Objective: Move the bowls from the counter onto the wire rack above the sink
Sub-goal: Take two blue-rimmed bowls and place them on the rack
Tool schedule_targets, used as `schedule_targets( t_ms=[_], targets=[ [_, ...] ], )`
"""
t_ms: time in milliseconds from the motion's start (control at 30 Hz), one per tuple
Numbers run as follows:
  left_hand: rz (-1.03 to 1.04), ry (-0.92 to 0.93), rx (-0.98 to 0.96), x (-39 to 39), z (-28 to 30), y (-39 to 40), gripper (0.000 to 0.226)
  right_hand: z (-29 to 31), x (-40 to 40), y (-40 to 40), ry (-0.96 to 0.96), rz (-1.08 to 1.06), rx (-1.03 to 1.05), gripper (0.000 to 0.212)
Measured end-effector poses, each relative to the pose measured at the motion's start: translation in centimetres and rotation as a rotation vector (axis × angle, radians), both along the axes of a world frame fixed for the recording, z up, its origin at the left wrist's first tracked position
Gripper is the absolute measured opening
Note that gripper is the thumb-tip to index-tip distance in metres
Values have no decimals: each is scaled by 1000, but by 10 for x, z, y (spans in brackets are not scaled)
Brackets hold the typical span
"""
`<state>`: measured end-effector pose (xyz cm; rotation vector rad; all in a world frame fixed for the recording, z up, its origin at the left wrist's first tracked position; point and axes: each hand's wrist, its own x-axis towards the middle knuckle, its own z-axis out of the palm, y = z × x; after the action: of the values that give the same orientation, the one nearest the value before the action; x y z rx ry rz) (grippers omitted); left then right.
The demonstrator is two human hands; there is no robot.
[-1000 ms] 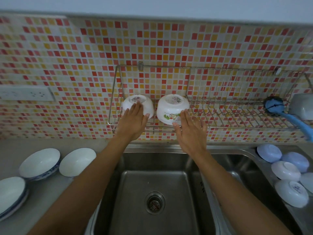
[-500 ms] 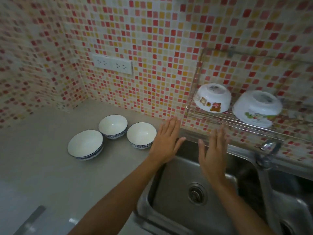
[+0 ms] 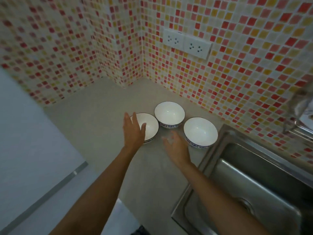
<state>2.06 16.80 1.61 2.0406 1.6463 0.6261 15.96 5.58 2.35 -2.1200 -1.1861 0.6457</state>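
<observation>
**A:** We're in a tiled corner, small glossy squares of red, orange and cream on both walls, over a smooth pale grey counter [image 3: 94, 119] with a matt finish. A white double wall socket [image 3: 187, 43] sits high on the right wall.

**B:** And three round white ceramic bowls, upright, dark rims, blue pattern round the base. Where are the hands?

**A:** Left hand [image 3: 133, 131] stretched forward, palm down, fingers spread and empty, hovering over the near edge of the left white bowl [image 3: 149, 127]. Whether it touches the rim, I can't tell.

**B:** The right?

**A:** Right hand [image 3: 176, 148] lower, fingers loosely apart and a bit blurred, holding nothing. Just to its right stands the right white bowl [image 3: 200, 132]; beyond its fingertips, the far white bowl [image 3: 169, 114].

**B:** Both forearms bare, angled in from the bottom edge.

**A:** Yes. Right of that right wrist, the brushed stainless steel sink [image 3: 250, 184], rectangular basin, dull sheen. All three bowls on the counter, clustered close, the far one nearly touching the left one. At the extreme right edge, a blurred bit of metal wire rack [image 3: 303, 119].
</observation>
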Motion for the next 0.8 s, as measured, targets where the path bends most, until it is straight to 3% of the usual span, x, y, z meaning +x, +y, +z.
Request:
schedule_targets(
  t_ms=[167,300,367,467,633,733,800],
  targets=[
    [187,-173,-326,-27,-24,24,68,-17,-31,48,214,-26,-234,71],
    [249,-260,-457,-36,-36,35,48,-39,-41,72,476,-99,-315,81],
    [244,-281,-468,-39,-33,34,42,-52,-43,80,614,-154,-297,64],
    [201,-338,-467,-40,-26,29,62,-44,-49,81,812,-208,-259,44],
    [216,-451,-568,-40,-16,13,39,-23,-47,55,901,-220,-221,36],
    [244,-682,-657,-32,-3,-2,31,-3,-36,29,896,-203,-171,33],
    [218,-812,-768,-18,11,-15,39,15,-25,9,871,-185,-124,28]
  ],
)
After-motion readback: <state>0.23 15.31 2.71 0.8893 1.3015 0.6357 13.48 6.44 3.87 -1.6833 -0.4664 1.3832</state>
